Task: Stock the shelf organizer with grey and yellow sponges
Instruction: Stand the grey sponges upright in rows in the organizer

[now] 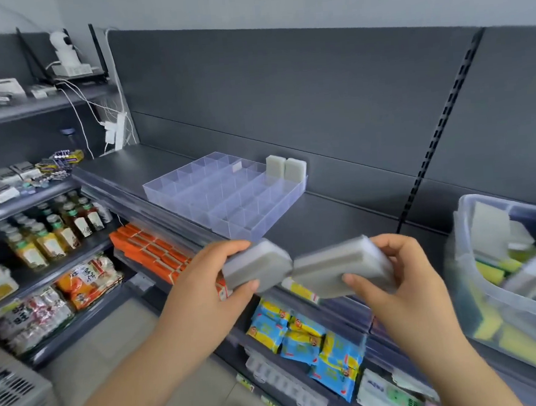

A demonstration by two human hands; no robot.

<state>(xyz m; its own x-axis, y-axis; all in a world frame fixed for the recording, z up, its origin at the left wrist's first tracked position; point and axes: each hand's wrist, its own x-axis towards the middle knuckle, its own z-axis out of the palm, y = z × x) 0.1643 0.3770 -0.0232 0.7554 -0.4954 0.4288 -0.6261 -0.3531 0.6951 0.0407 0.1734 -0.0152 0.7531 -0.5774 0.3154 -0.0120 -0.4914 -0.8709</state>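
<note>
Grey sponges in both hands, just in front of the clear organizer (pixel 170 190). The left hand (pixel 215 279) grips the left sponge (pixel 258 265), tilted. The right hand (pixel 402 285) pinches the right sponge (pixel 338 267), long axis sideways, ends almost meeting. Two standing sponges (pixel 285 170) sit upright in the organizer's far right corner.

Two sponges (pixel 286 169) in organizer's (pixel 228 202) back-right corner; bin (pixel 475 280) right

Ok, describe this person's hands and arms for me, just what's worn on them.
Nothing is worn. The left hand and the right hand are bare, with no gloves or rings showing. Both forearms are uncovered down to the picture's lower edge: no sleeve, watch or bracelet in view.
</note>
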